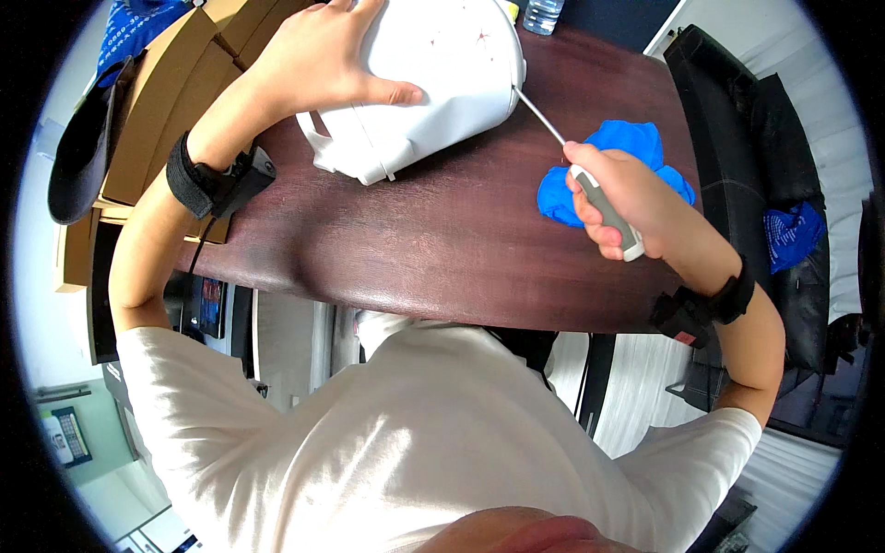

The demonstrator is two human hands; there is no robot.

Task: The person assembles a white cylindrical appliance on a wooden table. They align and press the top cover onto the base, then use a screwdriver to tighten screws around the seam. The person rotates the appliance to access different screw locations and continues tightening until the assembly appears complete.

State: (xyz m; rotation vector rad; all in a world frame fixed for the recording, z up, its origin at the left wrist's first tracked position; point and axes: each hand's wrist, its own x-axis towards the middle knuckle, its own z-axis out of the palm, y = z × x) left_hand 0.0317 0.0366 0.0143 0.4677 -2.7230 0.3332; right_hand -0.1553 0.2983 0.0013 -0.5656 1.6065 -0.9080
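Observation:
A white rounded appliance [452, 69] lies tilted on the dark table, with a strap-like handle at its lower left; I cannot tell its exact kind. My left hand [318, 60] rests on its upper left part, fingers stretched out and thumb lying along the white surface. In my right hand [627, 189] is a screwdriver [542, 117] with a grey and white handle, the fingers wrapped round it. Its thin metal shaft points up and left, and the tip meets the right edge of the appliance. Crumpled blue cloth [629, 140] lies on the table just behind my right hand.
Cardboard boxes [161, 120] stand along the table's left side, with a dark cap-like item [78, 166] hanging by them. A clear bottle [542, 16] stands at the far edge. To the right is a black sofa [737, 120] with a blue item [795, 235] on it.

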